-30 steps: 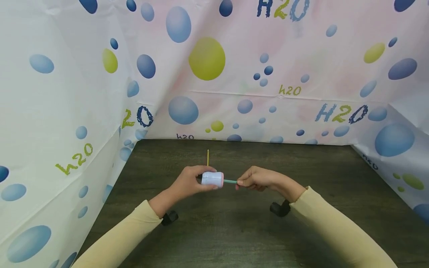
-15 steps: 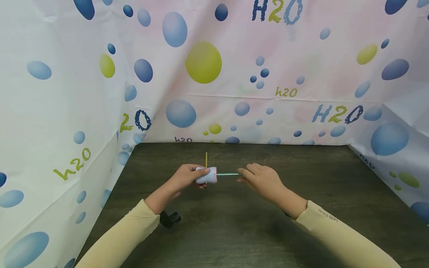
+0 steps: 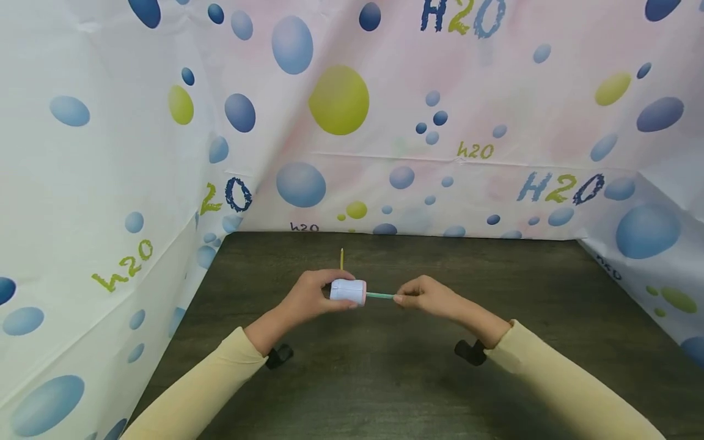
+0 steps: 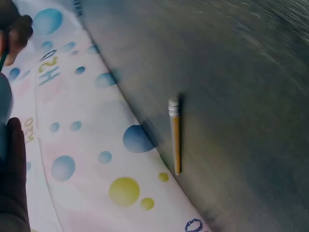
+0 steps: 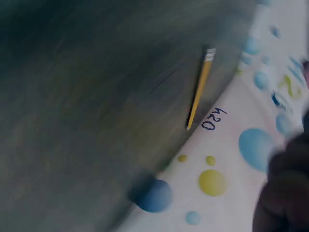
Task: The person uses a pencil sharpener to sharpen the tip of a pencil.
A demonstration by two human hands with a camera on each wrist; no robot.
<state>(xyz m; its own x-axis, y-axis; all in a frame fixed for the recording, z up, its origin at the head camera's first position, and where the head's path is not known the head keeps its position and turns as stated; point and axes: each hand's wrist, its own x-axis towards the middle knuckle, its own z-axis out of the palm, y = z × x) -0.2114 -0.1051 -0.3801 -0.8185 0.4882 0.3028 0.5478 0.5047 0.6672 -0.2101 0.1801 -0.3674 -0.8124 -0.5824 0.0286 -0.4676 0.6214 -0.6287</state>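
Note:
My left hand [image 3: 302, 300] grips a pale blue cylindrical pencil sharpener [image 3: 345, 293] with a pink end, its thumb on the near side and fingers on the far side. A green pencil [image 3: 379, 296] goes into the pink end, level with the table and pointing left. The thumb and fingers of my right hand [image 3: 429, 297] pinch the pencil's outer end. Inside the sharpener the tip is hidden. In the left wrist view part of the sharpener [image 4: 5, 104] shows at the left edge beside the fingers. Dark, blurred fingers of my right hand [image 5: 285, 188] fill the right wrist view's lower right.
Beyond my left hand a yellow pencil [image 3: 341, 259] with a white eraser lies on the dark wooden table [image 3: 363, 379], its point toward the back edge. A white sheet [image 3: 396, 122] printed with blue and green dots walls the table at the back and both sides.
Half a second ago both hands were rolled over, with the right fingers straighter on the pencil. Now they have twisted back, close to their pose of one second ago; the pencil stays in the sharpener.

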